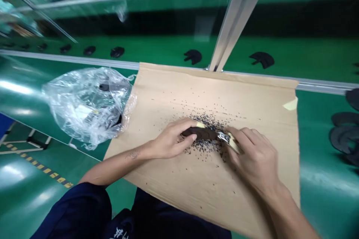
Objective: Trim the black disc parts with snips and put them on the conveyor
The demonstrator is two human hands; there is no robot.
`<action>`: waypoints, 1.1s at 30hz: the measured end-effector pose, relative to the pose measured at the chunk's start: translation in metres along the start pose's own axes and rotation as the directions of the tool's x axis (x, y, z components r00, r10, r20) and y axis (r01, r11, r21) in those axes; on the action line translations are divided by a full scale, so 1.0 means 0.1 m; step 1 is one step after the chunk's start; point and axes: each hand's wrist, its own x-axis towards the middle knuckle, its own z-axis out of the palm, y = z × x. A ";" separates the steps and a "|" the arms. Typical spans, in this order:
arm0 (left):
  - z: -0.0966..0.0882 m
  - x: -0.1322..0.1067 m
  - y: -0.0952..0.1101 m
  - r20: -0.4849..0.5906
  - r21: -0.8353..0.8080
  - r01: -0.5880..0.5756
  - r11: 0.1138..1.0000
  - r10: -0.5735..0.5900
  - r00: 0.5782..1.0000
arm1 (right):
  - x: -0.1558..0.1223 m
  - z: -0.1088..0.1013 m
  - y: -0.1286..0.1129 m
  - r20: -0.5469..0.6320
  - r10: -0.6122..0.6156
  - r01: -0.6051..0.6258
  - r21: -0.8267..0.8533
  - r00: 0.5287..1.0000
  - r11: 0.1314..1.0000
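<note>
My left hand [171, 140] pinches a dark curved rubber piece [200, 133] against a sheet of brown cardboard [179, 89], a taped fingertip on its top edge. My right hand [252, 155] is closed round a small tool with a metal blade [224, 137] and a yellowish handle, the blade touching the right end of the piece. Several tiny black trimmings [207, 119] lie scattered on the cardboard around both hands.
A crumpled clear plastic bag [86, 101] with dark parts inside lies left of the cardboard. More black pieces [193, 56] sit on the green conveyor behind a slanted aluminium post [235, 18]. A pile of black pieces [346, 134] lies at the right edge.
</note>
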 end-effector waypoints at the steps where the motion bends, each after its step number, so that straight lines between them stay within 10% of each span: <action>1: -0.13 0.08 0.00 0.044 -0.009 0.031 0.999 -0.030 0.999 | 0.00 0.00 0.02 -0.014 -0.002 0.002 0.004 1.000 1.000; 7: -1.11 0.92 -0.31 -0.001 0.223 0.111 0.968 -0.113 0.994 | -0.03 0.01 0.06 -0.041 -0.028 0.029 0.020 0.999 0.999; 12: -1.57 1.63 -0.92 -0.042 0.634 0.295 0.714 -0.350 0.936 | -0.06 0.00 0.05 -0.039 -0.043 0.043 0.003 0.998 0.999; 16: -1.50 1.86 -1.22 -0.053 0.690 0.378 0.617 -0.478 0.877 | -0.08 -0.02 0.05 -0.039 -0.027 0.027 0.005 0.999 1.000; 23: -0.77 2.05 -1.25 -0.058 0.632 0.429 0.645 -0.513 0.856 | -0.06 -0.07 0.01 -0.040 -0.026 0.027 0.012 0.999 1.000; 29: -0.78 1.99 -0.80 -0.129 0.585 0.409 0.701 -0.417 0.899 | -0.04 -0.08 0.00 -0.125 -0.046 0.053 0.050 0.991 0.997; 33: -0.76 1.40 -0.29 0.048 0.492 0.268 0.828 -0.333 0.942 | -0.02 -0.08 -0.06 -0.285 -0.028 0.082 0.180 0.958 0.980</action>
